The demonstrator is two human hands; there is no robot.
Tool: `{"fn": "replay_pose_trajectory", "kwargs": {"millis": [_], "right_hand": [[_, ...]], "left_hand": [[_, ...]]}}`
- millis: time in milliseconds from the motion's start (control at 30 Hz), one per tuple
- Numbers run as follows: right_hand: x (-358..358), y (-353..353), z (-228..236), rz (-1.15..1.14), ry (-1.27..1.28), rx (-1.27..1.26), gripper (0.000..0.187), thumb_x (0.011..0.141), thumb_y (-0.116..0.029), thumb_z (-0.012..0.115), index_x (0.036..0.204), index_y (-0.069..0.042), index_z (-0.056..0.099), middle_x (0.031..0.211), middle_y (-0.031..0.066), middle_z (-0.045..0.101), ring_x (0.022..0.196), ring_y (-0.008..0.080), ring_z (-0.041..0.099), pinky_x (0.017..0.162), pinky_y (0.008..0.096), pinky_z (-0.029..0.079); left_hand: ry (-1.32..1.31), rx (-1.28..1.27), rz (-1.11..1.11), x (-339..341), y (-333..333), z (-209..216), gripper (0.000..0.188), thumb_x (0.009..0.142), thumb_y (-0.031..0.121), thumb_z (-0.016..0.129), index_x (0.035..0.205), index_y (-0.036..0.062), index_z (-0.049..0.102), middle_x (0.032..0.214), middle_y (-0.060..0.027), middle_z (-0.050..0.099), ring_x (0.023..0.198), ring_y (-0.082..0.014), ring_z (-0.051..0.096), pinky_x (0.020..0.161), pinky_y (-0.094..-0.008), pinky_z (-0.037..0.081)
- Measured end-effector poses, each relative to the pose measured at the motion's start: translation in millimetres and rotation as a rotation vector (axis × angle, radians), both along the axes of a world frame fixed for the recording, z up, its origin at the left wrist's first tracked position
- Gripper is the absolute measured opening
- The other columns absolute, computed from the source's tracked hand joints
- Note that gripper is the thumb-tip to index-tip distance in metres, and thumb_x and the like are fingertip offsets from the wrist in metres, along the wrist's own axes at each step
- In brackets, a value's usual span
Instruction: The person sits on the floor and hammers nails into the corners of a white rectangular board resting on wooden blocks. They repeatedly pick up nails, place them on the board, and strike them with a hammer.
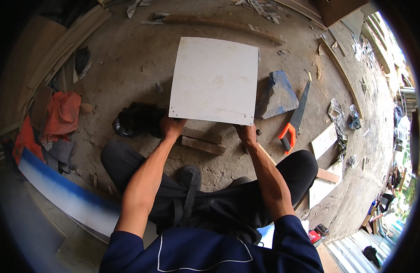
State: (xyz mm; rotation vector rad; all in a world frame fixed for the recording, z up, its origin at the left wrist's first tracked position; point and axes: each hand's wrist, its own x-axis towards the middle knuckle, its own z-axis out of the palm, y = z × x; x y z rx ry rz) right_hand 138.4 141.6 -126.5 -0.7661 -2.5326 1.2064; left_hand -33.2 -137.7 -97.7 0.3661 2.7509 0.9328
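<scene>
A square white board (214, 79) with faint brown smudges is held out in front of me by its two near corners. At its near left corner, beside several small dark holes, my left hand (171, 127) grips the edge. My right hand (246, 133) is closed on the near right corner. The fingers of both hands are partly hidden under the board. To the right of it lie a blue-and-grey stone block (282, 98) and a handsaw (302, 107) with an orange and black handle. Below the board a short wooden piece (203, 144) rests on the ground.
A black plastic bag (139, 119) lies left of my left hand. Orange-red cloth (63, 113) and a curved blue-and-white panel (68, 189) are farther left. A long wooden plank (219, 23) lies beyond the board. White strips (324, 140) and crumpled plastic are on the right.
</scene>
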Motion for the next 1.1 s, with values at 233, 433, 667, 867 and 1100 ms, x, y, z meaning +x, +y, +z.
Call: {"fn": "replay_pose_trajectory", "kwargs": {"millis": [233, 433, 667, 867, 1100], "right_hand": [[0.1, 21.0, 22.4, 0.271, -0.039, 0.015, 0.052, 0.081, -0.020, 0.079, 0.125, -0.007, 0.056, 0.114, 0.0184, 0.066, 0.107, 0.0397, 0.062, 0.086, 0.0431, 0.051], [-1.4, 16.8, 33.5, 0.179, 0.056, 0.111, 0.056, 0.080, -0.026, 0.081, 0.123, -0.006, 0.051, 0.111, 0.0201, 0.067, 0.107, 0.0410, 0.063, 0.086, 0.0464, 0.051], [0.8, -33.9, 35.0, 0.439, -0.742, 0.130, 0.042, 0.089, -0.044, 0.065, 0.096, -0.003, 0.072, 0.098, 0.0227, 0.071, 0.093, 0.0401, 0.069, 0.078, 0.0492, 0.055], [-58.3, -126.0, 75.8, 0.796, -0.425, 0.002, 0.033, 0.093, -0.037, 0.061, 0.105, -0.007, 0.067, 0.090, 0.0224, 0.071, 0.087, 0.0401, 0.070, 0.072, 0.0497, 0.056], [-83.4, -169.8, 90.1, 0.919, -0.153, 0.123, 0.027, 0.096, -0.032, 0.054, 0.111, -0.010, 0.062, 0.084, 0.0194, 0.071, 0.081, 0.0393, 0.069, 0.067, 0.0501, 0.055]], "left_hand": [[-0.103, 0.054, -0.024, -3.4, -6.0, -8.0, 0.067, 0.076, 0.050, 0.080, 0.121, 0.0039, 0.063, 0.112, -0.0187, 0.070, 0.106, -0.0374, 0.065, 0.087, -0.0435, 0.053], [-0.098, 0.109, 0.036, -2.1, -11.4, -11.4, 0.057, 0.075, 0.040, 0.082, 0.116, 0.0034, 0.066, 0.114, -0.0173, 0.070, 0.106, -0.0335, 0.067, 0.089, -0.0409, 0.053], [-0.429, -0.316, -0.007, -33.3, -20.6, 80.5, 0.029, 0.069, 0.021, 0.081, 0.091, 0.0047, 0.073, 0.099, -0.0157, 0.074, 0.094, -0.0299, 0.071, 0.081, -0.0393, 0.055], [-0.371, -0.188, 0.253, -84.2, -85.6, 128.5, 0.017, 0.083, 0.020, 0.063, 0.089, 0.0094, 0.074, 0.081, -0.0074, 0.075, 0.065, -0.0190, 0.070, 0.067, -0.0341, 0.055], [-0.321, -0.545, 0.185, -99.2, -139.4, 60.9, 0.028, 0.086, 0.013, 0.062, 0.110, 0.0128, 0.076, 0.115, -0.0143, 0.071, 0.109, -0.0307, 0.067, 0.093, -0.0361, 0.052]]}}
